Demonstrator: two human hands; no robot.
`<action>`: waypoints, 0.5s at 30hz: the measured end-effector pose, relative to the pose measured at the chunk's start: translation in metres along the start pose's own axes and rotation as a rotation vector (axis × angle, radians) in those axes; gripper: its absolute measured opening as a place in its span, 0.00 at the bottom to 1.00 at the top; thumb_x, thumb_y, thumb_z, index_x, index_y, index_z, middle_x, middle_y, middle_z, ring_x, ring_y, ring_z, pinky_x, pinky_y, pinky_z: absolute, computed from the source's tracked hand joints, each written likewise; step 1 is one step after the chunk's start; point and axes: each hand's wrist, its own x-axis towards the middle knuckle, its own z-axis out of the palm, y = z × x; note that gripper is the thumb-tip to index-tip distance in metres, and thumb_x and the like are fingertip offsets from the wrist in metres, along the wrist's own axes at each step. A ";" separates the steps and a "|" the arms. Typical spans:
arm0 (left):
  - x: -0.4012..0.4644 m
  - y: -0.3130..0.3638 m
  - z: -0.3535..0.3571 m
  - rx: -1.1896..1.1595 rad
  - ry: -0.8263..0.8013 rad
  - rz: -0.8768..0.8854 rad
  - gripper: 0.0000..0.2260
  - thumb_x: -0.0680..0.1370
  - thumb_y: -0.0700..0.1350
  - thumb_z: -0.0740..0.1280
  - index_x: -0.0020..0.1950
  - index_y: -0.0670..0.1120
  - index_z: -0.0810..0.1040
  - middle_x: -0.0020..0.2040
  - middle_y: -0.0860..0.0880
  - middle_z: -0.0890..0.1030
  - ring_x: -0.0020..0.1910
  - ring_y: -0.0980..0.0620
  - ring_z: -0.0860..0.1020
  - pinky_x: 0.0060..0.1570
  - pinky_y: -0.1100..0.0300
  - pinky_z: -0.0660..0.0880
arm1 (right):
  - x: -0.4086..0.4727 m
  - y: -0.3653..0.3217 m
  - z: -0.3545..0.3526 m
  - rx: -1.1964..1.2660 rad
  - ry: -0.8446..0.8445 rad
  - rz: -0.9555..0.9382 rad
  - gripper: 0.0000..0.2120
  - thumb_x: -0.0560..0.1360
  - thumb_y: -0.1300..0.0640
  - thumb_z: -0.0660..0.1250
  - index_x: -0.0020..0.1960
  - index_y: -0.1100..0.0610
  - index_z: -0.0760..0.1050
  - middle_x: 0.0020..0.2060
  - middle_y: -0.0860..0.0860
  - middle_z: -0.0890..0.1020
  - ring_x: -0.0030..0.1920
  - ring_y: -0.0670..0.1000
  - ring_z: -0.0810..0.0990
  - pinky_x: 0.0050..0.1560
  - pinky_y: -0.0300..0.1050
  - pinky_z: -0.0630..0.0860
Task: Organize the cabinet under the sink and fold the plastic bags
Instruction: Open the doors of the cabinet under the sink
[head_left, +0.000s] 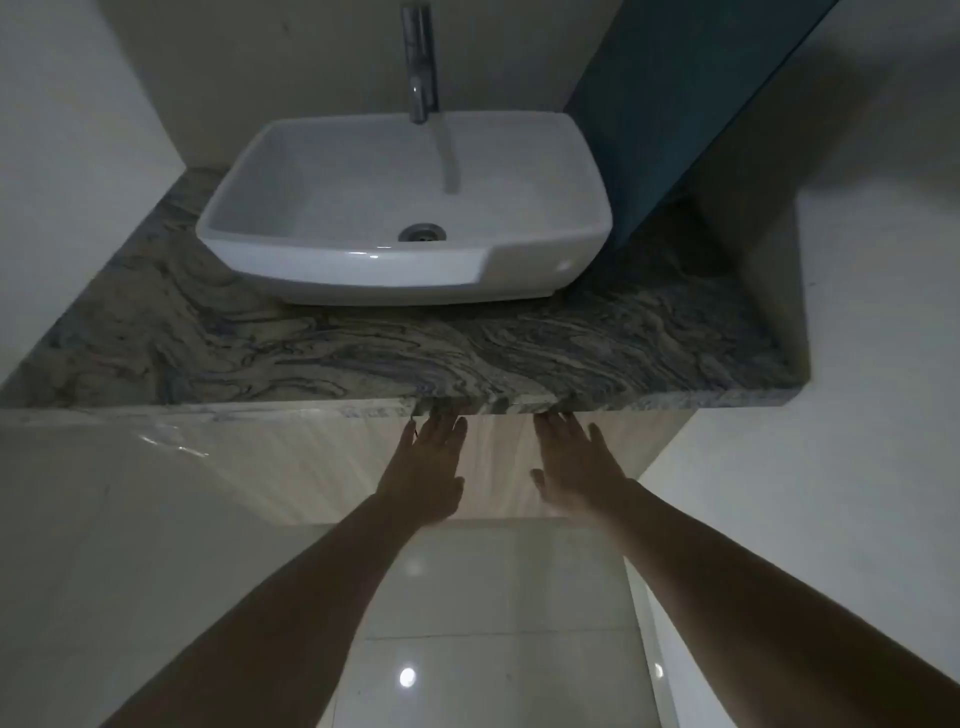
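The pale wood-grain cabinet front (291, 467) sits closed under the marbled counter (363, 358). My left hand (428, 467) and my right hand (576, 467) both reach forward with straight fingers. They lie against the cabinet's upper part just under the counter's front edge. The fingertips of both hands are hidden beneath that edge. Neither hand holds anything. No plastic bags are in view.
A white rectangular basin (405, 208) sits on the counter under a chrome tap (420, 62). A dark teal panel (670, 104) stands at the back right. White walls close in on both sides. Glossy tile floor (483, 649) lies below.
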 end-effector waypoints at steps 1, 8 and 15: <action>0.005 -0.002 0.003 0.043 -0.023 -0.016 0.35 0.78 0.52 0.62 0.78 0.41 0.48 0.79 0.43 0.50 0.78 0.46 0.49 0.76 0.46 0.47 | 0.004 0.000 0.002 -0.021 0.007 0.003 0.36 0.81 0.47 0.57 0.79 0.60 0.41 0.79 0.54 0.47 0.78 0.56 0.46 0.76 0.60 0.49; 0.015 -0.006 0.016 0.108 -0.003 -0.056 0.44 0.74 0.53 0.67 0.78 0.41 0.42 0.79 0.43 0.48 0.78 0.45 0.47 0.75 0.42 0.43 | 0.014 0.004 0.018 -0.040 0.131 0.044 0.40 0.75 0.55 0.63 0.79 0.57 0.43 0.78 0.53 0.52 0.77 0.56 0.49 0.76 0.60 0.47; 0.000 0.010 0.007 0.112 -0.167 -0.062 0.48 0.69 0.49 0.70 0.77 0.41 0.41 0.75 0.41 0.50 0.74 0.39 0.51 0.74 0.43 0.48 | 0.000 0.001 0.018 0.023 0.133 0.037 0.41 0.71 0.60 0.65 0.79 0.55 0.48 0.76 0.52 0.54 0.75 0.57 0.51 0.73 0.56 0.59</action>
